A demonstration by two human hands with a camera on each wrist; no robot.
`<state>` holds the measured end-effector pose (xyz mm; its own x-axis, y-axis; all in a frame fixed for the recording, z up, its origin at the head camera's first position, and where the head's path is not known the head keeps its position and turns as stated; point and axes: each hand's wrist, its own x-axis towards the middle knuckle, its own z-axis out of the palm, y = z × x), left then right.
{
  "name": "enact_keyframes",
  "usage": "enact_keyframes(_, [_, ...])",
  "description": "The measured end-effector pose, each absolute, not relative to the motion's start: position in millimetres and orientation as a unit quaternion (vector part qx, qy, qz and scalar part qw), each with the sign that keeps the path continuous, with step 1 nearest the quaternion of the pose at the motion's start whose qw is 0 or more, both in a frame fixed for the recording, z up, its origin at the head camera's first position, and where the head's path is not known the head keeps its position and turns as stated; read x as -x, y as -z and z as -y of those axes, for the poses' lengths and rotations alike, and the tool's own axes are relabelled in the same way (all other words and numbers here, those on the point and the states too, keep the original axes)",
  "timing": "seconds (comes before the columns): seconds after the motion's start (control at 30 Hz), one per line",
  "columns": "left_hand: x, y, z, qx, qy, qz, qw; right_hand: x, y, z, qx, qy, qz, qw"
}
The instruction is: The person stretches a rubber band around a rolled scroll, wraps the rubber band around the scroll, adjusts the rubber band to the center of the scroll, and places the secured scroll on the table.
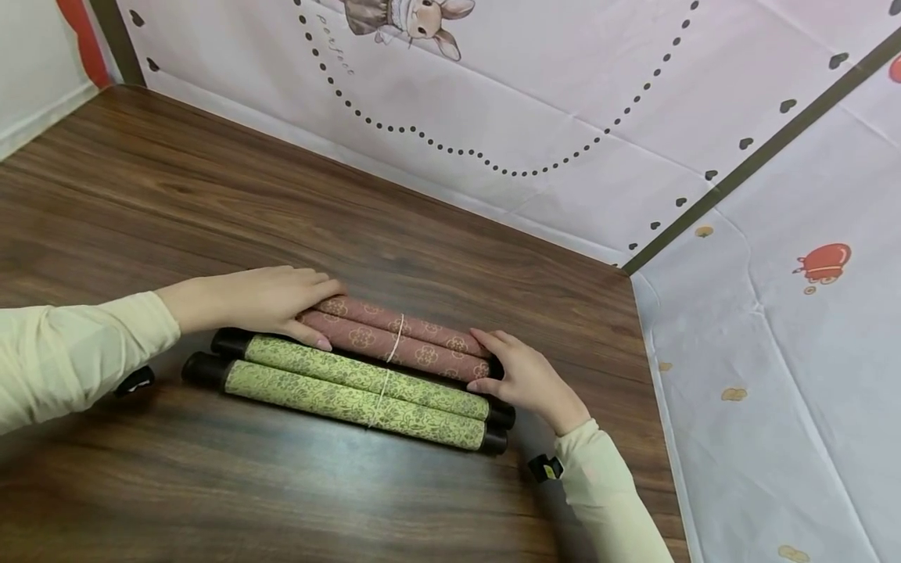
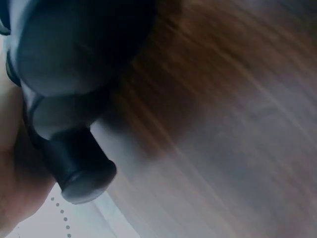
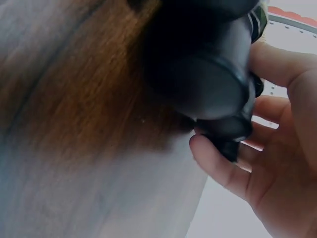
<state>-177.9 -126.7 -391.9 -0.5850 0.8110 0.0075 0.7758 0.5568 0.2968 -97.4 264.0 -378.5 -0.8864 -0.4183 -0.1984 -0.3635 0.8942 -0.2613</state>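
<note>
Two reddish-brown scrolls with gold flower patterns lie side by side, bound by a thin white band. My left hand grips their left end, thumb on the near side and fingers over the far side. At the other end my right hand holds them between thumb and fingers. Just in front, a banded pair of green patterned scrolls with black end knobs lies on the table. Dark knobs fill much of the left wrist view; more knobs sit beside the right fingers.
A dark wood-grain table carries the scrolls. Behind it rises a pale printed cloth wall with a rabbit picture. Another white cloth wall borders the right side.
</note>
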Motion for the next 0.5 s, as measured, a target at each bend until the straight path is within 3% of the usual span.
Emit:
enact_keyframes(0.17, [174,388,127,-0.459,-0.122,-0.878,0.062,93,373,-263,0.217,0.088,-0.964,0.126])
enact_keyframes(0.5, [166,392,126,-0.451,-0.121,-0.880,0.081,81,382,-255,0.203,0.044,-0.975,0.074])
